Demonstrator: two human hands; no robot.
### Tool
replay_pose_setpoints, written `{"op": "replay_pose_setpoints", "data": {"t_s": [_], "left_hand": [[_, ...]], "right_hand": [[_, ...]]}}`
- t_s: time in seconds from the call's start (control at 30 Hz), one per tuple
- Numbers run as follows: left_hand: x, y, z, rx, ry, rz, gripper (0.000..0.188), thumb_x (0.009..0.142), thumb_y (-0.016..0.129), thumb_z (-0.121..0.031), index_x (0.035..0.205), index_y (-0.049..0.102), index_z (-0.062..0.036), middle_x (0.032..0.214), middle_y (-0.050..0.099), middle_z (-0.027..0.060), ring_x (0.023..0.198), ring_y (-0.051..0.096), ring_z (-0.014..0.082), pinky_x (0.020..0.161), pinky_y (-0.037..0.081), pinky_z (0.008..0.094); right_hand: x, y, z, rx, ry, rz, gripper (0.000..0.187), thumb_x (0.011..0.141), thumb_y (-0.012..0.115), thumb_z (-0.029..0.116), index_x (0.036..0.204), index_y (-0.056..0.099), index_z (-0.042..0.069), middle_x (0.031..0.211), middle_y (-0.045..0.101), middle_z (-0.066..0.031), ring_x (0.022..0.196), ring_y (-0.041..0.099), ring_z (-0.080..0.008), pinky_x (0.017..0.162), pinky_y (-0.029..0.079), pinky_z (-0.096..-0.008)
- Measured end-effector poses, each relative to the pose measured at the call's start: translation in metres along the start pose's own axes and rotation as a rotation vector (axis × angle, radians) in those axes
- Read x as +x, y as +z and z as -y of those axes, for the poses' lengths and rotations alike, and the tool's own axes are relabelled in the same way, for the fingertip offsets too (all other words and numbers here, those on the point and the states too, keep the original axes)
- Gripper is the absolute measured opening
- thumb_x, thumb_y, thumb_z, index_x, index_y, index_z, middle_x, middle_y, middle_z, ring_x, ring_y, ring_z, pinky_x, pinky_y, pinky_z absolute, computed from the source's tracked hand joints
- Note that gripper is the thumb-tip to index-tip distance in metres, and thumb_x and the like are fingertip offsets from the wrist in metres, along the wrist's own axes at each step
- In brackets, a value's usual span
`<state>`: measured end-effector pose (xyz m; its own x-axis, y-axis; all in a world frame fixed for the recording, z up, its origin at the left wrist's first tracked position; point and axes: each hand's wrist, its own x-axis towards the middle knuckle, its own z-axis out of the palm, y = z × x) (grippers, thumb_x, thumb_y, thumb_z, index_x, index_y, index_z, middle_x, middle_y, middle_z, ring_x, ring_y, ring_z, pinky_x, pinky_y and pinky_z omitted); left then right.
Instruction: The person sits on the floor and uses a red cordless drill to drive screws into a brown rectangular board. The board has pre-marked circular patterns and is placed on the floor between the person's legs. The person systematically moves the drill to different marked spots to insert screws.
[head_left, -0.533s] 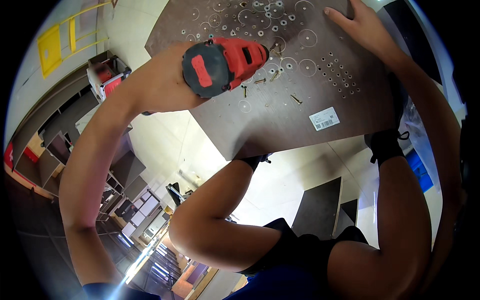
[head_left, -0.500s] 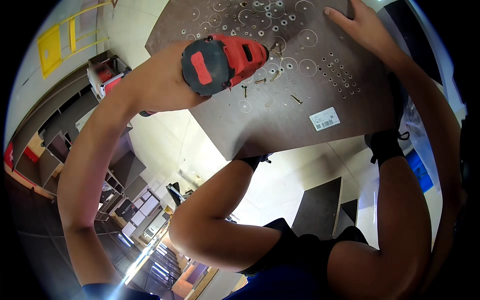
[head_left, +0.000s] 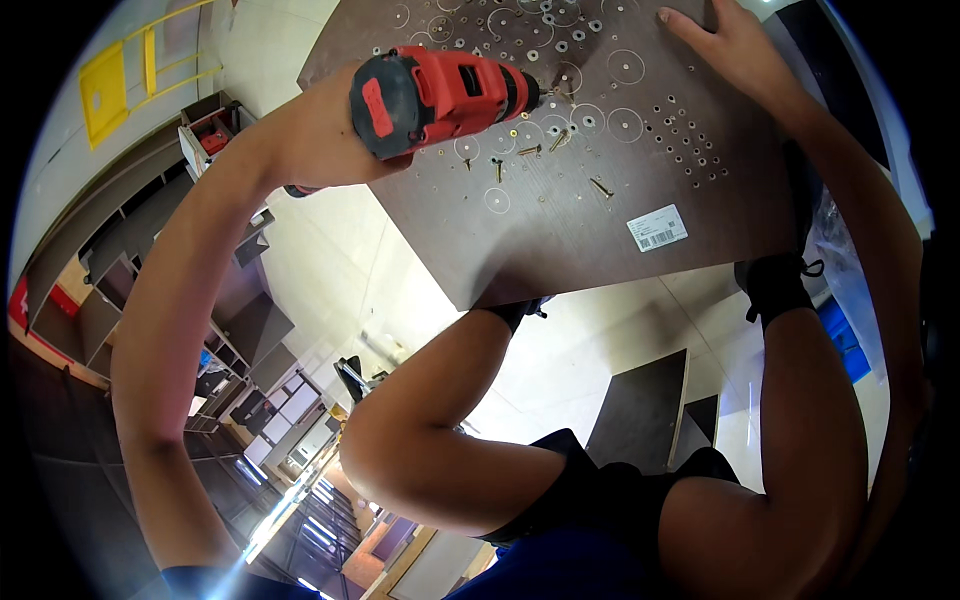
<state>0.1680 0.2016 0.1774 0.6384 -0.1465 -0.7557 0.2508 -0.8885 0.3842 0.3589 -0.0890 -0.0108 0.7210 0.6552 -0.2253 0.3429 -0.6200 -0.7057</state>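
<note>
Red and black, the drill point(head_left: 450, 95) is over the left part of the brown board point(head_left: 560, 235); its long body runs from near the board's left edge in toward the middle, nose to the right; the left hand point(head_left: 330, 130) is wrapped around its grip by the board's left edge, though the drill hides most of the fingers; the nose is near some gold screws point(head_left: 601, 188) that lie loose on the board; I cannot tell if its tip touches the wood; the right hand point(head_left: 740, 50) is at the board's far right side, thumb spread wide from the rest, fingertips cut off by the top of the view; the drill's nose is nearer the screws than that hand is.

Fat, round and black at the back, the drill has a red patch there and a red middle; small holes point(head_left: 690, 145), pale rings point(head_left: 626, 125) and a white label point(head_left: 657, 228) mark the board's right half.
</note>
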Motion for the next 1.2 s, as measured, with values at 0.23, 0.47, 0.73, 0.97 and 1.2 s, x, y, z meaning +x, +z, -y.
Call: {"op": "replay_pose_setpoints", "data": {"t_s": [0.23,0.47,0.73,0.97,1.2], "left_hand": [[-0.001,-0.003,-0.013,-0.155,-0.145,0.038,0.04,0.08,0.076,-0.008,0.117,0.061,-0.0069,0.093,0.069,0.0094,0.084,0.066,0.0261,0.081,0.056,0.0376],[-0.001,-0.009,-0.02,-0.219,-0.212,0.079,0.04,0.082,0.075,-0.006,0.119,0.061,-0.0077,0.097,0.068,0.0085,0.085,0.066,0.0235,0.083,0.055,0.0361],[-0.002,-0.008,-0.014,-0.182,-0.117,0.04,0.039,0.08,0.072,-0.002,0.118,0.062,-0.0048,0.093,0.069,0.0059,0.079,0.067,0.0188,0.078,0.056,0.035],[-0.013,0.0,-0.011,-0.103,-0.081,0.005,0.038,0.076,0.074,-0.003,0.112,0.061,-0.0032,0.094,0.067,0.0091,0.084,0.065,0.0251,0.081,0.054,0.0366],[-0.02,0.002,-0.02,-0.503,-0.311,-0.035,0.046,0.08,0.063,0.007,0.124,0.062,-0.0052,0.101,0.072,0.0052,0.076,0.067,0.0137,0.071,0.056,0.0319]], "right_hand": [[0.0,-0.003,0.002,-0.012,0.025,0.02,0.071,0.091,0.072,0.045,0.133,0.051,-0.009,0.114,0.067,-0.0374,0.109,0.067,-0.0491,0.095,0.053,-0.0492],[0.002,-0.001,-0.008,0.015,-0.028,-0.005,0.065,0.091,0.073,0.043,0.127,0.054,-0.008,0.111,0.068,-0.0362,0.106,0.068,-0.0484,0.092,0.054,-0.0501],[0.006,0.004,-0.012,0.055,-0.022,0.008,0.064,0.09,0.074,0.042,0.127,0.054,-0.007,0.108,0.069,-0.0356,0.103,0.069,-0.0484,0.09,0.055,-0.0489],[0.009,0.005,-0.011,0.069,0.005,0.019,0.065,0.09,0.074,0.042,0.127,0.054,-0.008,0.107,0.069,-0.0363,0.102,0.069,-0.0497,0.091,0.055,-0.05],[0.005,0.005,-0.023,0.084,-0.022,0.003,0.066,0.09,0.073,0.043,0.126,0.053,-0.009,0.104,0.069,-0.0367,0.101,0.069,-0.0505,0.089,0.056,-0.0517]]}}
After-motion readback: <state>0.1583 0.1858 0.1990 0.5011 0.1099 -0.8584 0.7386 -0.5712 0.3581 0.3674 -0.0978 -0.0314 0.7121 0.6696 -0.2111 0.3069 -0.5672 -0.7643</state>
